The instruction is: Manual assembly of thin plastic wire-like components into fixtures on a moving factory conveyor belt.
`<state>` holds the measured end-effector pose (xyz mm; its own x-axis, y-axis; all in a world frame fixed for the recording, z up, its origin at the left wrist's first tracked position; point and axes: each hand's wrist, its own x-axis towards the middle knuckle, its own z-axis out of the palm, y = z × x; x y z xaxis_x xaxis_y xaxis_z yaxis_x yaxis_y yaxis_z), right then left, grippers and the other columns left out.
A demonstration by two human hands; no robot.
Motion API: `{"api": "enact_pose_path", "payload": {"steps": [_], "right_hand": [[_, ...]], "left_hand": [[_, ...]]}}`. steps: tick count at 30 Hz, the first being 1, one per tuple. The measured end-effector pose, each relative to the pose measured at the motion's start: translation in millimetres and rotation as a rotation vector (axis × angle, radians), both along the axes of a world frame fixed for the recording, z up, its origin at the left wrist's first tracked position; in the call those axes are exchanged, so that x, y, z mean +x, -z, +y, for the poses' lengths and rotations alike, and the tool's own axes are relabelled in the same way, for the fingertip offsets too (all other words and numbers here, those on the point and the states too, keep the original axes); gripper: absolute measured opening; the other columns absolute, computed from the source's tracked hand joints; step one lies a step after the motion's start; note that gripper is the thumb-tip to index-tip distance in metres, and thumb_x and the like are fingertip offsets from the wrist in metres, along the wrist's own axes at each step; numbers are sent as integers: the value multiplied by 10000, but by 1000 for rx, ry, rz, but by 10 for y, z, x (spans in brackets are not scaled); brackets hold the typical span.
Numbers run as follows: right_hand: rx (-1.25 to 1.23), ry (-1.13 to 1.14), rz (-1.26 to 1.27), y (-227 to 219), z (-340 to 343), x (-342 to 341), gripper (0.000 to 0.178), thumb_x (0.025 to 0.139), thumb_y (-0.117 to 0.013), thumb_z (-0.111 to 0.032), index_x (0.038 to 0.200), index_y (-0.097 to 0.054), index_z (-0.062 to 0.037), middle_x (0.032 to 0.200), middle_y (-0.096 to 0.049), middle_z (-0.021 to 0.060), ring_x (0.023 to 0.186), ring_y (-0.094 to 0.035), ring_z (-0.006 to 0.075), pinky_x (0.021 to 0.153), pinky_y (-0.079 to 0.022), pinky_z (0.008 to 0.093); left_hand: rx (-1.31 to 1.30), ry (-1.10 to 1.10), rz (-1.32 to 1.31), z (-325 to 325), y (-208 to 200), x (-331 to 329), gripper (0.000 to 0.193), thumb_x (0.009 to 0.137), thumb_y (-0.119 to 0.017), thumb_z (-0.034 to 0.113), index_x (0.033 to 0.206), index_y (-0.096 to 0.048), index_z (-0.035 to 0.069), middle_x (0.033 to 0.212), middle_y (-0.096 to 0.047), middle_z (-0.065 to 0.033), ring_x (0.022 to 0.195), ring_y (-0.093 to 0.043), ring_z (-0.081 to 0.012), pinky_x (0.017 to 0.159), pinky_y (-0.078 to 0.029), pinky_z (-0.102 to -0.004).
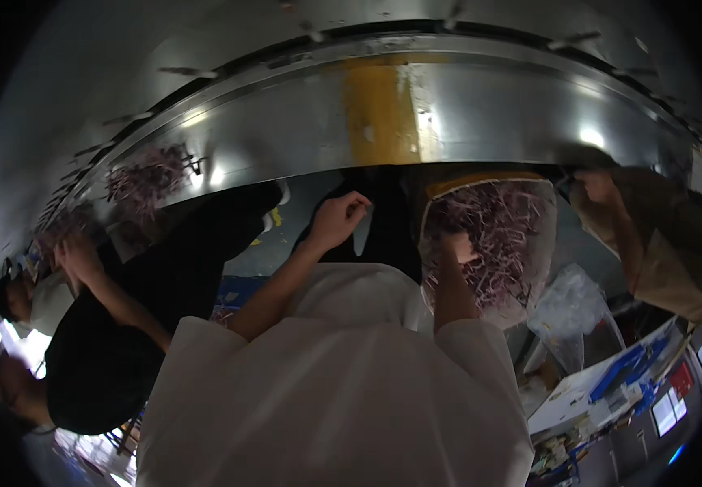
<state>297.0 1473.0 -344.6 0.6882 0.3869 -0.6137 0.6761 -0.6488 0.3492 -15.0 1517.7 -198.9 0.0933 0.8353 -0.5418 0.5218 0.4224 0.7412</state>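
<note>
My left hand (341,221) is raised in front of my body, just short of the metal edge. Its fingers are curled in, and whatever they may hold is too small to make out. My right hand (460,246) reaches down into an open sack (547,235) at my right. Many thin, purplish-brown pieces (501,231) fill the sack, tangled together. The fingers of that hand are closed low among the pieces; I cannot see what is in them.
A long metal counter (286,122) with a yellow patch (379,114) curves across ahead. Small pieces lie spaced along its far side, and a heap of purplish pieces (152,174) lies at left. Co-workers sit on both sides. A clear plastic bag (570,304) is at right.
</note>
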Motion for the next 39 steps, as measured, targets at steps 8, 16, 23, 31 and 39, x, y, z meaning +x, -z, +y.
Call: {"api": "enact_pose_path", "payload": {"steps": [8,16,23,31,39], "right_hand": [[194,-58,66,-265,-79,392,490,617,-826,-455,1031,-779,-196,1017,-741,143,957,-714,339,831,-569,478],[471,73,112,-638,-370,404,398,625,-830,-375,928,-793,-120,953,-739,182,936,-708,375,803,-566,461],[802,328,1040,-451,-946,1291,124,792,-744,-67,737,-635,-47,644,-524,-61,564,-444,50,530,-345,245],[735,368,1243,-1108,-1199,1614,181,760,-813,-34,768,-632,-41,736,-540,-70,661,-447,61,642,-365,230],[976,309,1015,-2130,-644,1248,207,749,-833,-60,889,-695,5,863,-681,-4,847,-605,119,821,-460,275]], "left_hand": [[81,-122,-18,-290,-24,-521,144,918,-612,163,1015,-666,71,845,-729,-67,764,-711,-225,705,-535,-337],[99,-205,42,-584,5,-701,151,934,-597,117,1042,-667,39,843,-733,-65,746,-709,-158,694,-542,-294],[-20,-350,-170,-858,52,-388,167,956,-589,180,1021,-670,49,846,-732,-65,694,-692,-154,658,-543,-302],[-44,-253,-183,-838,-8,-199,179,981,-575,181,1067,-665,52,866,-714,-47,686,-648,-106,626,-526,-261],[-102,-227,-194,-680,78,-113,197,975,-586,194,1078,-659,42,891,-712,-55,691,-643,-105,619,-523,-251]]}}
